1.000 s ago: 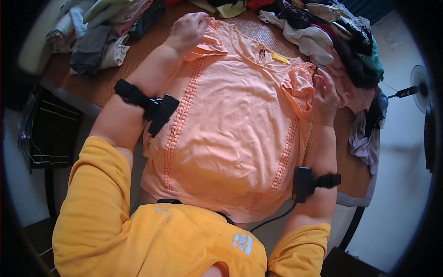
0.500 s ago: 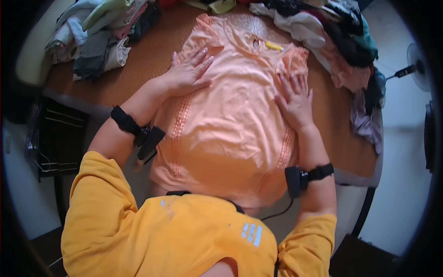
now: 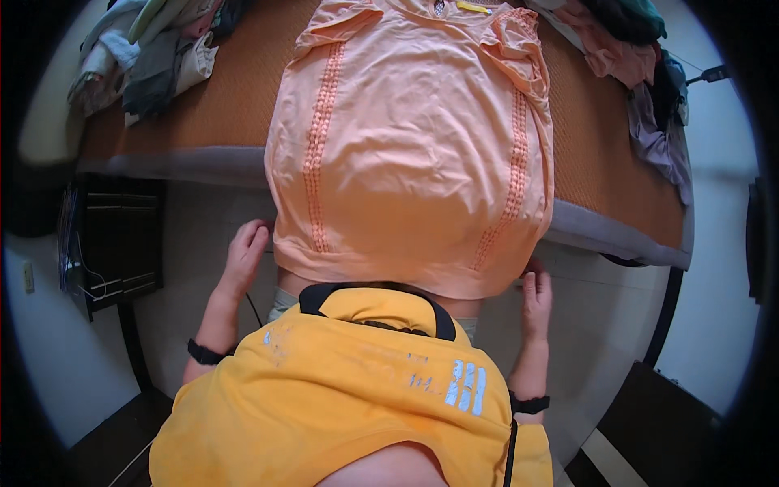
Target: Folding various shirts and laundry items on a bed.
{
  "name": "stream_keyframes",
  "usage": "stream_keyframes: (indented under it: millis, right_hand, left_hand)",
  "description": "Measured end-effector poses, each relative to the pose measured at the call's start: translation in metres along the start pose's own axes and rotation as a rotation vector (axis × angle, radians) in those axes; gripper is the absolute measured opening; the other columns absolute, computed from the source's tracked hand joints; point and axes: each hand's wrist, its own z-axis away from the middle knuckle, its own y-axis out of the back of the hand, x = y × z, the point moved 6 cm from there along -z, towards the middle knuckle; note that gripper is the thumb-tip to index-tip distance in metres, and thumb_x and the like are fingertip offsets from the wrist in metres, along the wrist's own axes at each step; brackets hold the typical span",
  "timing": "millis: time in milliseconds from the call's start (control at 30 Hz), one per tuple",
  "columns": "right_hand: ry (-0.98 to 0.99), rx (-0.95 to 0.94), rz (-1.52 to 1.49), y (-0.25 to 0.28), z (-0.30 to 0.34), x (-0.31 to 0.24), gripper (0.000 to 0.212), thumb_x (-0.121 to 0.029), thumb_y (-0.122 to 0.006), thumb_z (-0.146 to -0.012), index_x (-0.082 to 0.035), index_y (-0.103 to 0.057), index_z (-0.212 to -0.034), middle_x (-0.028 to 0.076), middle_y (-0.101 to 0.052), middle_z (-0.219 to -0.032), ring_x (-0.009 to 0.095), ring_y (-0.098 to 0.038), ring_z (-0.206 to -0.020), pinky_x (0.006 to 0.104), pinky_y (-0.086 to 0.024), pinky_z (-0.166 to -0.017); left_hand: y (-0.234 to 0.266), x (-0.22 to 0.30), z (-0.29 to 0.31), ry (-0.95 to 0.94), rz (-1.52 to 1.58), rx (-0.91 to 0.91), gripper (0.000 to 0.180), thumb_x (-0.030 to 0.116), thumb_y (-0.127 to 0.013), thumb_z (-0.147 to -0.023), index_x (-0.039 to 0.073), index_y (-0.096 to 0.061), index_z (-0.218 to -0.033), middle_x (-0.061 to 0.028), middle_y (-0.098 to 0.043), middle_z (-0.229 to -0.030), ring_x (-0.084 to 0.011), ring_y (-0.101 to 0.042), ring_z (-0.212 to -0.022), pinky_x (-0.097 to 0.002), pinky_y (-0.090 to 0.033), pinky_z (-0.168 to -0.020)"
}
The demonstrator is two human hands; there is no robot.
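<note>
The pink top (image 3: 414, 162) lies upper middle, its hem (image 3: 389, 273) past the mat (image 3: 235, 97)'s edge. Left hand (image 3: 246, 253) and right hand (image 3: 535, 304) are near it; I can't tell if fingers pinch. One tug could slide it off.

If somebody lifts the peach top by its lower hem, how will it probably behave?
The peach top is likely floppy: its cloth is softly wrinkled and extends past the grey edge. It is probably light, as the fabric looks thin. The sleeve on the right may fold over easily, since it already lies bunched.
</note>
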Motion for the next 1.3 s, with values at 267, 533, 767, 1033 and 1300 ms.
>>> stream_keyframes:
  millis: [267,533,767,1033,1300]
  right_hand:
    - [-0.106,-0.312,-0.506,-0.042,-0.009,0.003,0.039,-0.013,-0.060,-0.084,-0.002,-0.045,-0.118,0.006,-0.052,-0.113,0.012,-0.050,-0.100,0.0266,-0.040,-0.086]
    - [0.064,-0.091,-0.500,-0.008,0.025,-0.081,0.066,0.003,-0.057,-0.074,-0.002,-0.028,-0.132,0.011,-0.053,-0.112,0.014,-0.055,-0.093,0.0249,-0.046,-0.078]
    - [0.011,-0.334,-0.826,0.011,-0.028,-0.129,0.043,-0.016,-0.061,-0.083,0.001,-0.047,-0.119,0.013,-0.054,-0.116,0.021,-0.055,-0.104,0.0347,-0.043,-0.091]
    - [0.207,-0.174,-0.553,-0.036,-0.133,-0.144,0.065,-0.018,-0.062,-0.084,-0.015,-0.023,-0.137,0.012,-0.045,-0.124,0.023,-0.047,-0.112,0.0377,-0.043,-0.090]
    - [0.904,-0.208,0.918,-0.052,-0.073,-0.143,0.052,-0.021,-0.070,-0.070,-0.013,-0.053,-0.119,0.011,-0.048,-0.127,0.029,-0.040,-0.123,0.0465,-0.035,-0.097]
  left_hand:
    - [-0.017,0.008,-0.022,0.067,0.388,-0.238,0.031,0.015,-0.059,-0.085,0.003,-0.048,-0.111,-0.0015,-0.054,-0.101,-0.0078,-0.049,-0.093,-0.0246,-0.041,-0.084]
    - [0.014,0.090,0.025,0.114,0.749,-0.121,0.058,0.005,-0.056,-0.083,0.006,-0.028,-0.133,-0.0076,-0.055,-0.110,-0.0099,-0.058,-0.087,-0.0219,-0.046,-0.078]
    - [0.047,0.104,-0.053,-0.224,0.907,-0.091,0.030,0.021,-0.046,-0.092,-0.001,-0.051,-0.111,-0.0113,-0.060,-0.097,-0.0182,-0.057,-0.096,-0.0292,-0.045,-0.087]
    - [-0.001,0.117,-0.148,-0.120,0.931,0.004,0.050,0.014,-0.061,-0.083,0.004,-0.038,-0.126,-0.0156,-0.046,-0.125,-0.0291,-0.047,-0.114,-0.0400,-0.039,-0.096]
    - [-0.013,0.141,-0.082,-0.762,-0.727,-0.088,0.060,0.016,-0.073,-0.063,0.016,-0.053,-0.120,-0.0105,-0.052,-0.118,-0.0288,-0.047,-0.114,-0.0416,-0.034,-0.098]
